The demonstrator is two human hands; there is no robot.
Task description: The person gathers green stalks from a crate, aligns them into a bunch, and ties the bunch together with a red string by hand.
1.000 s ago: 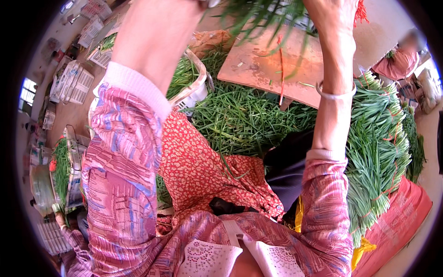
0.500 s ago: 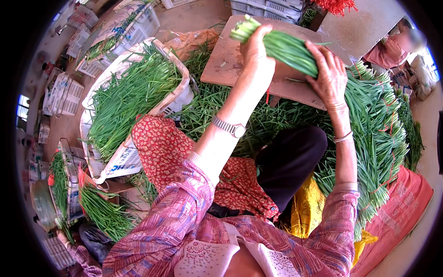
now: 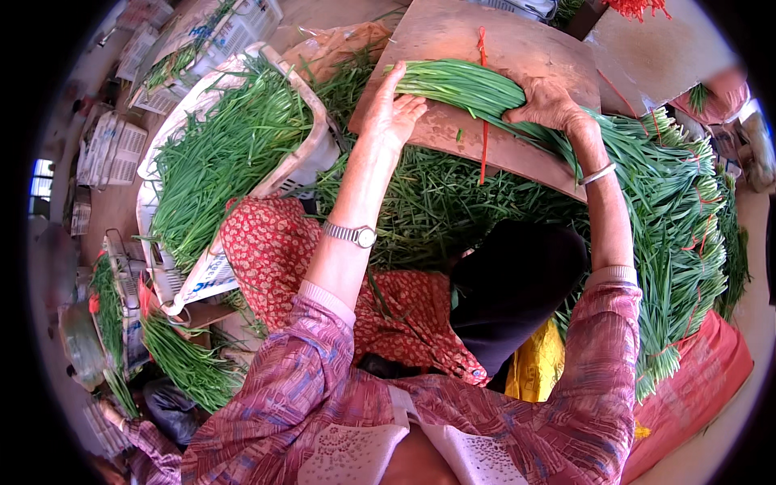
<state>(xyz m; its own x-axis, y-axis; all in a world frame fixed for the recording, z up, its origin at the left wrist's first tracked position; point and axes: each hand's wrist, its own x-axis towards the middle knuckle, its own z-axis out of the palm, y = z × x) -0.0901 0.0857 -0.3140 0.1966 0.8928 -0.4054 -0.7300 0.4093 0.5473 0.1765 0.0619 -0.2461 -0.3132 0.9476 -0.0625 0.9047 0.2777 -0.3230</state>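
A bunch of green garlic chives (image 3: 457, 85) lies across a brown board (image 3: 537, 48) in front of me. Beneath it runs a red tie (image 3: 484, 158), its two ends sticking out on either side. My left hand (image 3: 390, 109) is open, its flat palm and thumb up against the bunch's left end, fingers stretched out. Around the leafy part my right hand (image 3: 552, 103) is closed, with the thumb on the near side; its fingers are partly hidden. The leaf tips trail off the board toward the right.
Tied garlic chive bunches (image 3: 663, 226) are piled at my right, beside a red sack (image 3: 695, 388). A white crate (image 3: 311, 105) of loose chives stands at my left. Loose leaves (image 3: 404, 194) cover the ground under the board. Another person (image 3: 723, 89) sits at far right.
The bunch has come down from above the board onto it, over a red tie. My left hand has let go of the stems and opened at their end. My right hand still grips the leaves.
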